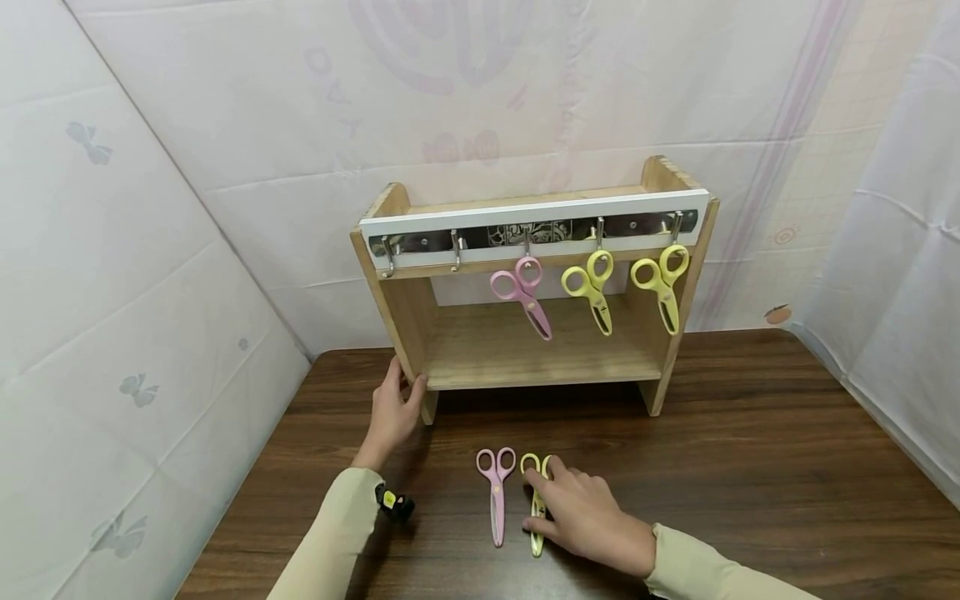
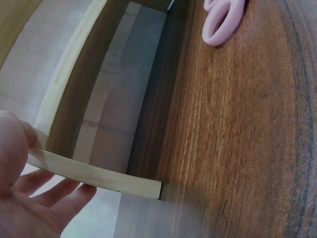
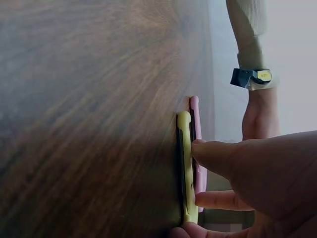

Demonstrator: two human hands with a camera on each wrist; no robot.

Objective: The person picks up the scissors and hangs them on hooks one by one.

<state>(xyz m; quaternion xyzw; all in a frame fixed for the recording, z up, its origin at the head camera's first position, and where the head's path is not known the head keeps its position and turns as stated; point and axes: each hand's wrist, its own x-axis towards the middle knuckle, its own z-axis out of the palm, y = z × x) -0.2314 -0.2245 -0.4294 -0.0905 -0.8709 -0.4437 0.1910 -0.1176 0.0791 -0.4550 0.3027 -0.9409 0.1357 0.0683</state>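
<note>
A wooden shelf (image 1: 536, 343) stands on the table, with a white hook rail across its upper front. My left hand (image 1: 392, 417) grips the lower part of its left side panel (image 2: 99, 174), thumb in front and fingers behind. My right hand (image 1: 585, 508) is over yellow scissors (image 1: 537, 510) lying on the table. Its thumb touches near their blades, and its fingertips are on the handle loops, partly hiding them. In the right wrist view the yellow scissors (image 3: 186, 158) appear edge-on, low against the tabletop. Pink scissors (image 1: 497, 496) lie just left of them, untouched.
Pink scissors (image 1: 523, 296) hang from the rail's middle hook. Two yellow pairs hang on hooks to the right: one pair (image 1: 592, 292) beside the pink, another pair (image 1: 663, 287) at the end. The two left hooks (image 1: 456, 250) hold nothing. A patterned cloth wall (image 1: 225, 150) stands behind.
</note>
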